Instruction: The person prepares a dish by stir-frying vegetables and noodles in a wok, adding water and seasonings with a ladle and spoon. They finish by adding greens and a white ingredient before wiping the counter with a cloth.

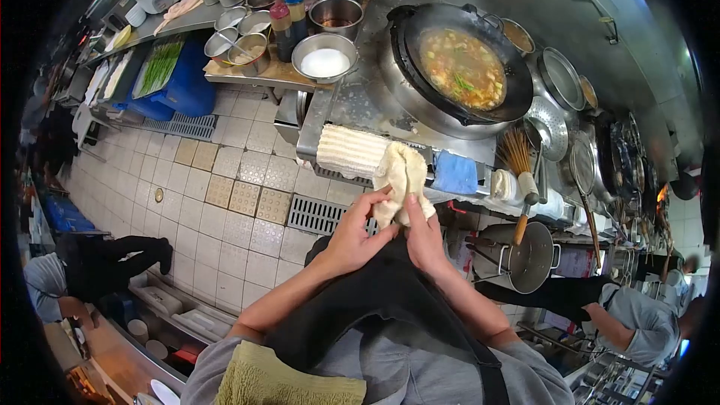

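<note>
A crumpled cream cloth [401, 174] is held between both hands in front of the stove's edge. My left hand [358, 231] grips its lower left side with bent fingers. On the right side, my right hand [424, 234] holds the cloth with the thumb pointing up along it. Behind the cloth, a folded striped towel [351, 151] lies on the stove edge at the left, and a blue cloth [456, 172] lies to the right. Farther back, a black wok [517, 79] holds a soup [461, 67] with green pieces in it.
A bowl of white powder [325, 60], sauce bottles [283, 30] and several metal pots stand at the back left. A bamboo brush [517, 154], a ladle and strainers are at the right. One person [637, 322] is at the right, another [49, 285] at the far left.
</note>
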The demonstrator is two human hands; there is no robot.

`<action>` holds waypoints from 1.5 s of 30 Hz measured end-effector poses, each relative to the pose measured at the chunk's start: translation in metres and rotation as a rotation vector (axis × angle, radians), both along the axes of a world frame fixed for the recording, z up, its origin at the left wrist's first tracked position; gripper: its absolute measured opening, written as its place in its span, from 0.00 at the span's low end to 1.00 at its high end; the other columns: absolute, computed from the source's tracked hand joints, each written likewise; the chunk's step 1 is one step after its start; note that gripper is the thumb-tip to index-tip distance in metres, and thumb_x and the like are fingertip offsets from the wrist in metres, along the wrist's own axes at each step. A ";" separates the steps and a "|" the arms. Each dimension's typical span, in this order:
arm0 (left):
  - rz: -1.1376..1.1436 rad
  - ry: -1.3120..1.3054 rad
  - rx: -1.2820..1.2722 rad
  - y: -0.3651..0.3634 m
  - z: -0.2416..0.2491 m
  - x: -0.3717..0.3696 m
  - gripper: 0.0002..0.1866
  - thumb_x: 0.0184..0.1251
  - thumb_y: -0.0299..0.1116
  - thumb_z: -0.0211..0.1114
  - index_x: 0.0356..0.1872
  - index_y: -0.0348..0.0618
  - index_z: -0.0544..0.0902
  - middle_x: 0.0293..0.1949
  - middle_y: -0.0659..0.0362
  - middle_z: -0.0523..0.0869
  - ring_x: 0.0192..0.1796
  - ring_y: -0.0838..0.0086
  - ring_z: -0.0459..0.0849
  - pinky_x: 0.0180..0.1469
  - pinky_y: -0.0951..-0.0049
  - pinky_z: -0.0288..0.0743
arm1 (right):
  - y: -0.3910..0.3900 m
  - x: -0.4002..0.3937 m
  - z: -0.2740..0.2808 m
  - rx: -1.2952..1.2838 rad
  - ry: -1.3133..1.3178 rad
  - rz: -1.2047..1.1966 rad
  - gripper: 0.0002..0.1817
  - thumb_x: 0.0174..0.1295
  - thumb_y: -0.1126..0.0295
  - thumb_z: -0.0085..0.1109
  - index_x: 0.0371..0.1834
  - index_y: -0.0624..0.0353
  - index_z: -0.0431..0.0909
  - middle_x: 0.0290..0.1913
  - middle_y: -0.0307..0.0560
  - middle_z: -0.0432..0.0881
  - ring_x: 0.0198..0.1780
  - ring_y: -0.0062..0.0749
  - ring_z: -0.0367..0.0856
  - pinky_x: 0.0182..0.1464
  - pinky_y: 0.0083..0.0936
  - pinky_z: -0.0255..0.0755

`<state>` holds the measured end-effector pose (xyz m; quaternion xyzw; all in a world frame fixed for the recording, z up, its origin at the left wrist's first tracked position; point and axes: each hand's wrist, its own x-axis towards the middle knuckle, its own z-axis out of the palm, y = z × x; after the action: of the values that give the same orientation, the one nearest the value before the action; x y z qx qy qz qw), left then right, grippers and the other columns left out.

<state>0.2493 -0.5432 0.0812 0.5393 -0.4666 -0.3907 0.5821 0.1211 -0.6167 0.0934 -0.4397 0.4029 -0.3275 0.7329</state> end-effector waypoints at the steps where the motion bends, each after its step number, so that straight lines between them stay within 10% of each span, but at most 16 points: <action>1: 0.041 0.112 -0.022 0.001 -0.009 0.000 0.21 0.62 0.23 0.67 0.55 0.38 0.72 0.57 0.52 0.80 0.50 0.74 0.80 0.53 0.72 0.75 | -0.009 -0.011 -0.014 -0.069 0.109 0.051 0.24 0.73 0.56 0.52 0.61 0.66 0.72 0.53 0.45 0.80 0.54 0.25 0.75 0.57 0.24 0.68; 4: 0.230 0.424 0.033 0.007 -0.043 0.033 0.14 0.60 0.17 0.60 0.47 0.39 0.73 0.39 0.61 0.81 0.42 0.80 0.80 0.45 0.78 0.75 | -0.070 -0.052 0.033 -0.335 0.703 0.369 0.24 0.69 0.54 0.57 0.45 0.70 0.79 0.35 0.47 0.85 0.38 0.30 0.81 0.46 0.32 0.74; 6: 0.270 0.273 0.138 0.013 -0.060 0.067 0.11 0.58 0.16 0.59 0.41 0.40 0.73 0.34 0.63 0.80 0.37 0.82 0.78 0.39 0.81 0.73 | -0.108 -0.075 0.044 -0.486 0.814 0.179 0.20 0.68 0.57 0.59 0.39 0.69 0.80 0.29 0.46 0.83 0.34 0.24 0.77 0.42 0.26 0.72; 15: 0.154 0.294 0.289 0.015 -0.074 0.065 0.13 0.56 0.19 0.70 0.35 0.43 0.74 0.33 0.63 0.81 0.36 0.82 0.78 0.39 0.80 0.72 | -0.096 -0.062 0.038 -0.545 0.385 -0.200 0.10 0.67 0.68 0.62 0.43 0.65 0.81 0.38 0.38 0.83 0.38 0.16 0.78 0.41 0.16 0.71; 21: 0.155 0.988 0.257 0.012 -0.047 0.068 0.13 0.60 0.19 0.69 0.35 0.45 0.72 0.37 0.62 0.81 0.40 0.75 0.84 0.46 0.72 0.81 | -0.088 -0.042 0.046 -0.523 0.259 -0.366 0.12 0.70 0.65 0.59 0.39 0.67 0.79 0.31 0.35 0.79 0.32 0.14 0.72 0.34 0.16 0.66; 29: 0.115 1.600 0.274 0.015 -0.061 0.057 0.30 0.68 0.25 0.60 0.70 0.34 0.62 0.67 0.45 0.71 0.68 0.56 0.72 0.72 0.52 0.65 | -0.093 -0.042 0.046 -0.570 0.453 -0.372 0.17 0.70 0.61 0.59 0.32 0.66 0.78 0.25 0.32 0.72 0.28 0.14 0.63 0.29 0.20 0.59; 37: -0.107 1.653 0.336 0.017 -0.028 0.053 0.29 0.67 0.22 0.60 0.69 0.36 0.63 0.67 0.45 0.71 0.69 0.56 0.71 0.70 0.54 0.67 | -0.091 -0.041 0.041 -0.602 0.345 -0.489 0.19 0.72 0.59 0.56 0.30 0.65 0.76 0.26 0.34 0.73 0.29 0.15 0.65 0.30 0.19 0.61; 45: -0.099 1.098 0.106 0.030 0.039 0.051 0.18 0.56 0.19 0.68 0.38 0.47 0.68 0.39 0.60 0.80 0.44 0.71 0.83 0.47 0.68 0.80 | -0.099 -0.057 0.037 -0.796 0.578 -0.557 0.23 0.75 0.55 0.48 0.28 0.63 0.73 0.25 0.32 0.71 0.29 0.15 0.64 0.31 0.19 0.61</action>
<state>0.3000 -0.5135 0.1203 0.2623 -0.0991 -0.6643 0.6929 0.0640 -0.7157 0.1305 -0.6312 0.5333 -0.5015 0.2561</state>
